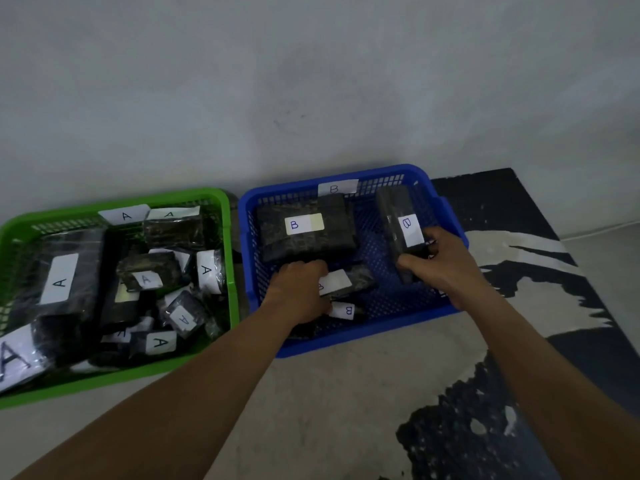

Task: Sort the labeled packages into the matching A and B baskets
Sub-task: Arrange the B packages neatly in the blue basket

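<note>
Lower centre, the left hand [299, 289] clasps a small B package [341, 282]. The right hand [441, 263] grips the long B package [401, 230]. Both are inside the blue basket [363, 336], probably being settled flat. At left, the green basket [232, 271] holds A's.

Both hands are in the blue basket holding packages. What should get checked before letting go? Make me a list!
1. Blue basket carries a B tag: ok.
2. Long package gripped by the right hand reads B: ok.
3. Small package held by the left hand reads B: cannot tell, the hand covers most of the letter.
4. Both held packages are inside the blue basket's walls: ok.
5. Big package already in there reads B: ok.
6. Green basket shows only A labels: ok, for the ones visible.
</note>
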